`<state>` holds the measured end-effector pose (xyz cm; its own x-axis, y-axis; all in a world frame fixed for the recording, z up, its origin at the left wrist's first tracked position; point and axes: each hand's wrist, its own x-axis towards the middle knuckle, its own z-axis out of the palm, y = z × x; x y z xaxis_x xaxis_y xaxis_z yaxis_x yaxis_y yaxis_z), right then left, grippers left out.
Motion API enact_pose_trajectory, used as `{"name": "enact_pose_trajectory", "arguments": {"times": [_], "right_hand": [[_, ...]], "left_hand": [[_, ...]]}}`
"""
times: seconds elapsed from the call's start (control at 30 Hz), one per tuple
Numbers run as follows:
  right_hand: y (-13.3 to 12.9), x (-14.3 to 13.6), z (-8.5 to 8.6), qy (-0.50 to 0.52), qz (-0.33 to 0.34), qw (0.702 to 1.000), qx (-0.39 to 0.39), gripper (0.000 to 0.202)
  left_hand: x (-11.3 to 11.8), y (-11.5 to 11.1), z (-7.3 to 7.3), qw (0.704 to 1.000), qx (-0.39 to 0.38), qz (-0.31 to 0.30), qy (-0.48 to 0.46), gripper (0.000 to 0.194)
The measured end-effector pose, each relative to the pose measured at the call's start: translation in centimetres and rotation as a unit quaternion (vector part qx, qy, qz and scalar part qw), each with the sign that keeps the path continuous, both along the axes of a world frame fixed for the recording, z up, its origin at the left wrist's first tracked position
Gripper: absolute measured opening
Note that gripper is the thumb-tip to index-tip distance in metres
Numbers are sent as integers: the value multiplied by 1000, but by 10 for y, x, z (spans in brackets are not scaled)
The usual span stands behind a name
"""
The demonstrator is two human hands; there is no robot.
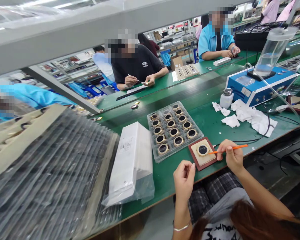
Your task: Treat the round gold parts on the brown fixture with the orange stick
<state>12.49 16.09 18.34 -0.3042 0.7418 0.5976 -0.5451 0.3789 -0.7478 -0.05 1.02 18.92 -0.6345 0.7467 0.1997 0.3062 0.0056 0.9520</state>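
Observation:
My right hand (230,154) pinches a thin orange stick (240,146). The stick's narrow end reaches the right edge of a round watch case (202,150) with a gold-coloured rim and dark face. That case lies on a cream pad (203,161) set on a reddish-brown base (193,154). Just left of the base, my left hand (184,178) is closed, thumb against curled fingers; whether anything is inside them is hidden. Behind the pad, a clear compartment tray (157,159) holds several similar round cases, dark faces up.
A bagged white box (123,160) and a tall stack of plastic trays (47,170) stand at left. At right are crumpled white wipes (256,118), a small bottle (226,98) and a blue machine (255,86) carrying a clear cylinder (272,55). Co-workers sit across the green bench.

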Motion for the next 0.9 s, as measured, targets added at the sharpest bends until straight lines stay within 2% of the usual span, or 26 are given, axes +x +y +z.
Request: {"name": "enact_pose_trajectory", "arguments": {"times": [0.13, 0.33, 0.53, 0.67, 0.73, 0.8, 0.9], "right_hand": [[-1, 0, -1, -33, -20, 999, 5, 35], [-7, -2, 5, -139, -96, 983, 76, 38], [-8, -22, 23, -221, -152, 947, 177, 42], [-21, -33, 44, -232, -168, 923, 256, 41], [-33, -32, 55, -231, -150, 925, 262, 40], [-46, -27, 63, -198, -73, 942, 259, 43], [-53, -19, 65, -140, 20, 952, 272, 51]], "left_hand": [[1, 2, 2, 1000, 4, 10, 4, 28], [0, 2, 3, 1000, 8, 12, 12, 27], [0, 3, 0, 1000, 11, 17, 14, 29], [-5, 0, -3, 999, 16, 20, 27, 32], [-9, -2, -8, 1000, 8, 13, 21, 34], [-11, -2, -12, 1000, 3, 5, -4, 37], [-9, -1, -15, 998, 25, 39, -37, 44]]}}
